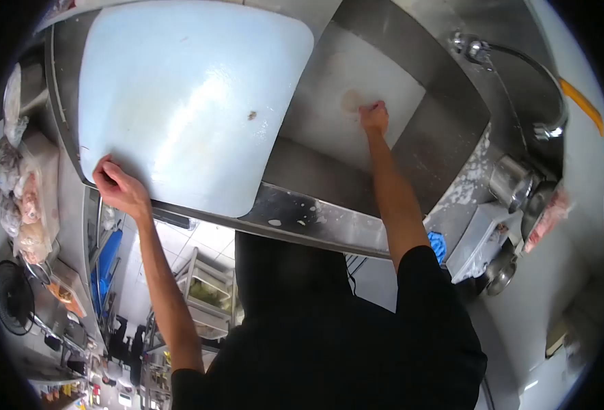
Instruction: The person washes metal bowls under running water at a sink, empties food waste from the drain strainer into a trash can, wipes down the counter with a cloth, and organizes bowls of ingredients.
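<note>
A wide white cutting board (pixel 145 102) beside a steel sink (pixel 445 130).
The board lies flat, left of the sink; a curved tap (pixel 477 50) is at the sink's right, with a metal pot (pixel 510 181) near it. The left hand (pixel 120 188) is at the board's near-left corner, fingers curled; whether they grip the edge I cannot tell. The right hand (pixel 375 117) is down in the sink, fingers drawn together, anything inside them hidden. A brown scrap (pixel 251 115) lies on the board.

Wet steel counter (pixel 329 217): large pale board (pixel 179 102) at left, metal pot (pixel 510 181) at right
</note>
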A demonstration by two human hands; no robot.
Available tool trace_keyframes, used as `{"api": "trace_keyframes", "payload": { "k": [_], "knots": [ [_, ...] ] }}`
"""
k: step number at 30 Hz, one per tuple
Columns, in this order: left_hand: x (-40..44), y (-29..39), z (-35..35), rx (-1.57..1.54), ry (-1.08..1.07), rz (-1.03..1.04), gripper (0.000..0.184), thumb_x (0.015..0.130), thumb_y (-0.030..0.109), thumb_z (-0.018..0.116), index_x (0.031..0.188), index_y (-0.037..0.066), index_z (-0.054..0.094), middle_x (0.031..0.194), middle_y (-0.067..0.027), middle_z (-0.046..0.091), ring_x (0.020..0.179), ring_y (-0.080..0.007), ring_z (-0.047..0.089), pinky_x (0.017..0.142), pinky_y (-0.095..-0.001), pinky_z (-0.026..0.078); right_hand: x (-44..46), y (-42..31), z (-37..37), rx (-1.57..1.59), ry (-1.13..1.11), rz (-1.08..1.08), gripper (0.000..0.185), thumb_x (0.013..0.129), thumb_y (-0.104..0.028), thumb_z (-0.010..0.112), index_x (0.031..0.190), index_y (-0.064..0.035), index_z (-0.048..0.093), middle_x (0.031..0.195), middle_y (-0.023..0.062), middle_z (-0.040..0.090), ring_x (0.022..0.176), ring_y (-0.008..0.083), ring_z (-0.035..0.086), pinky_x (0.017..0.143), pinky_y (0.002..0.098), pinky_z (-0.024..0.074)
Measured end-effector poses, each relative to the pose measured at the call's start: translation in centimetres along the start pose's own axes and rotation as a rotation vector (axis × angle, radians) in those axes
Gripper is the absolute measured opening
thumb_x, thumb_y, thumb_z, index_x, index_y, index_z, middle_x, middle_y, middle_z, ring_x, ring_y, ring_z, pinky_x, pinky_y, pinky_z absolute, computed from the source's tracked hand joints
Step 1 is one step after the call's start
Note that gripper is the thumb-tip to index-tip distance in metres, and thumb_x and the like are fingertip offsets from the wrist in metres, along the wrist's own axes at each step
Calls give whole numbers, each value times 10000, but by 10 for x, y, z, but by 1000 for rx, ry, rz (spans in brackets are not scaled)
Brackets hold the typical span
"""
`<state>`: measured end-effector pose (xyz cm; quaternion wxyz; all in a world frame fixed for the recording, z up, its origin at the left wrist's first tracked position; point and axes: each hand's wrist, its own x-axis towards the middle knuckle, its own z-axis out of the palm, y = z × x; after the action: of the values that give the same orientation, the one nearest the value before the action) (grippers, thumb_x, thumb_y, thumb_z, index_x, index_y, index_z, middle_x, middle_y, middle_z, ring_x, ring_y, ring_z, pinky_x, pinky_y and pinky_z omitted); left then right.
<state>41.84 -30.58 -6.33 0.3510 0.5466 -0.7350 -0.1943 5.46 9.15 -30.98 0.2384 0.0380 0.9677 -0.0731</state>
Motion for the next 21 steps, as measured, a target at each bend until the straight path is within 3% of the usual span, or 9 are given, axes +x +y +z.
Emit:
{"api": "trace_keyframes", "payload": {
  "k": [6, 9, 12, 15, 18, 21],
  "knots": [
    [-4, 1, 0, 67, -15, 42, 256, 985, 200, 501, 999, -16, 638, 806, -40, 579, 734, -128, 516, 689, -260, 433, -1, 3, 4, 71, 157, -151, 494, 703, -278, 781, 1084, -67, 549, 1169, 139, 534, 1076, 334, 570, 896, 451, 485],
    [-3, 3, 0, 72, -14, 29, 272, 982, 215, 499, 1008, -15, 643, 811, -39, 584, 743, -129, 521, 694, -263, 434, 3, 1, 4, 64, 94, -115, 496, 680, -265, 789, 1066, -68, 548, 1153, 137, 536, 1122, 327, 538, 906, 456, 479],
    [-5, 7, 1, 78, -7, 33, 276, 983, 219, 496, 1013, -13, 644, 808, -34, 581, 740, -125, 518, 688, -265, 433, 13, 13, 11, 96, 106, -142, 504, 674, -267, 786, 1069, -60, 551, 1099, 142, 572, 1009, 323, 592, 879, 442, 498],
    [-6, 7, 3, 44, -3, 24, 270, 983, 210, 497, 1019, -14, 644, 810, -36, 580, 743, -126, 518, 692, -263, 433, 8, 13, -5, 255, -27, -139, 420, 716, -212, 783, 1027, -50, 553, 955, 103, 607, 788, 264, 614, 748, 376, 518],
    [-6, 6, 2, -7, -12, 13, 253, 986, 192, 500, 1027, -14, 640, 822, -46, 581, 758, -128, 519, 711, -258, 433, 37, 63, 43, 536, -59, -242, 377, 769, -132, 736, 1088, -36, 558, 916, 75, 619, 733, 173, 602, 664, 299, 510],
    [-4, 1, -4, -109, -57, 3, 240, 992, 171, 490, 1068, -15, 622, 853, -57, 592, 771, -130, 518, 723, -253, 431, 7, 49, 8, 899, -311, -37, 391, 815, -104, 706, 1166, -23, 553, 918, 52, 607, 778, 123, 595, 675, 256, 497]
  ]
}}
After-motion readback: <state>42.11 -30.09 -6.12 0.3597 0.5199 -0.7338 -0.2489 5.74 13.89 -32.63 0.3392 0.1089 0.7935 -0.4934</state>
